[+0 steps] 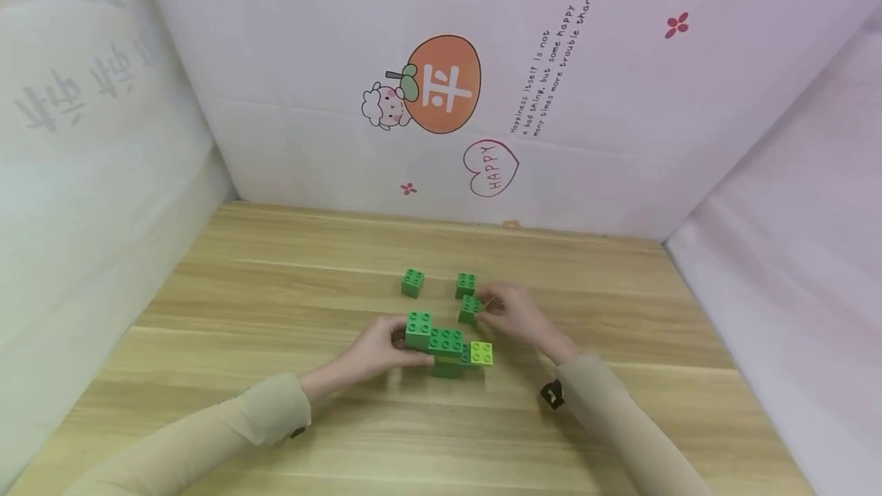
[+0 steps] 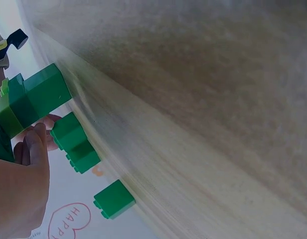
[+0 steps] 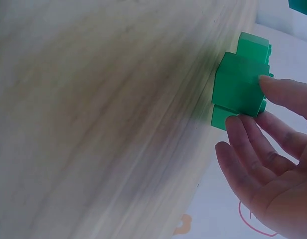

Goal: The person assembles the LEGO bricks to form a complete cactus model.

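Note:
A stack of green bricks (image 1: pixel 441 341) with a lime brick (image 1: pixel 481 353) at its right end stands mid-table. My left hand (image 1: pixel 403 347) grips its left side; in the left wrist view the stack (image 2: pixel 36 99) sits above my left hand (image 2: pixel 24 164). Just behind it, my right hand (image 1: pixel 485 308) pinches a small green brick (image 1: pixel 470 308) that rests on the table. The right wrist view shows this brick (image 3: pixel 239 84) between the fingertips of my right hand (image 3: pixel 248 107), and it also shows in the left wrist view as the small green brick (image 2: pixel 74 142).
Two loose green bricks (image 1: pixel 412 282) (image 1: pixel 465 284) lie farther back on the wooden table (image 1: pixel 276 289); one loose brick (image 2: pixel 113 199) shows in the left wrist view. Printed white sheets wall in the back and both sides.

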`<action>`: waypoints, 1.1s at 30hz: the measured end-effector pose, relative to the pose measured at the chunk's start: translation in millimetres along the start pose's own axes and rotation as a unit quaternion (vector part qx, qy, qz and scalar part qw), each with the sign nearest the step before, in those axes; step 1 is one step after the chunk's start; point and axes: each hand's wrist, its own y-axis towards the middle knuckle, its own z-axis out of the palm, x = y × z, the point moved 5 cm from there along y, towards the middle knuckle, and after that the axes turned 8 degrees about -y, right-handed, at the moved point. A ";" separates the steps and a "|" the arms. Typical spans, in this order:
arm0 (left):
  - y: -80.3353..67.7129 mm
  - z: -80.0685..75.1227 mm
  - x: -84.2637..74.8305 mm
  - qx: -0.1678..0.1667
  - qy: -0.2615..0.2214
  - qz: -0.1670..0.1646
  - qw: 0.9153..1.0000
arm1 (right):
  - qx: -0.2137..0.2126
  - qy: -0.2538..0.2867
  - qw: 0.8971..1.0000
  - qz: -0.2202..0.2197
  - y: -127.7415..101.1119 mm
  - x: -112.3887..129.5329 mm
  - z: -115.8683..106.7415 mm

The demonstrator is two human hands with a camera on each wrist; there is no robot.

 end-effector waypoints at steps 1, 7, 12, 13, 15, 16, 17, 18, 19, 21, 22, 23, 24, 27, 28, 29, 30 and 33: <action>0.1 0.1 0.2 0.001 -0.001 0.001 1.000 | 0.000 -0.001 1.000 0.000 0.1 0.3 0.1; 1.4 1.2 2.4 0.008 -0.003 0.007 1.000 | -0.004 -0.005 1.000 -0.012 -2.3 3.3 -1.0; 2.0 0.8 2.8 0.008 -0.001 0.009 1.000 | -0.002 0.002 1.000 -0.002 -5.1 3.9 -2.9; 2.0 0.7 2.7 0.008 -0.001 0.009 1.000 | -0.002 0.002 1.000 0.000 -5.7 4.1 -3.4; 1.9 0.8 2.5 0.009 -0.002 0.009 1.000 | -0.002 0.003 1.000 0.004 -7.1 4.3 -4.5; 1.8 0.9 2.3 0.009 -0.003 0.008 1.000 | -0.003 0.003 1.000 0.005 -7.9 4.7 -5.1; 1.5 1.1 1.9 0.009 -0.001 0.010 1.000 | -0.005 0.000 1.000 0.004 -8.8 5.0 -5.9; 1.2 1.2 1.8 0.008 -0.001 0.008 1.000 | -0.007 -0.003 1.000 0.002 -9.7 5.5 -6.6; 0.9 1.2 1.6 0.007 -0.001 0.007 1.000 | -0.009 -0.006 1.000 0.000 -10.5 5.9 -7.5; 0.4 1.1 1.1 0.004 0.001 0.004 1.000 | -0.014 -0.009 1.000 -0.006 -12.4 7.2 -9.3; 0.2 1.0 0.9 0.003 0.000 0.003 1.000 | -0.017 -0.011 1.000 -0.010 -13.3 8.2 -10.2; -0.1 0.9 0.6 0.002 0.000 0.003 1.000 | -0.020 -0.014 1.000 -0.014 -14.3 9.3 -11.2; -0.3 0.8 0.7 0.002 -0.001 0.001 1.000 | -0.024 -0.014 0.999 -0.018 -15.4 10.5 -12.3; -0.8 0.6 0.0 0.003 -0.004 0.004 1.000 | -0.032 -0.010 0.999 -0.025 -18.4 13.7 -15.4; -1.0 0.5 -0.3 0.003 -0.004 0.005 1.000 | -0.036 -0.010 0.999 -0.027 -19.6 15.1 -16.6; -1.1 0.4 -0.5 0.003 -0.005 0.006 1.000 | -0.038 -0.010 0.999 -0.028 -20.6 16.2 -17.8; -1.1 0.5 -0.6 0.004 -0.005 0.006 1.000 | -0.040 -0.011 0.999 -0.028 -21.6 17.3 -18.8; -1.2 0.7 -0.6 0.004 -0.006 0.006 1.000 | -0.045 -0.016 0.998 -0.030 -24.7 20.8 -22.6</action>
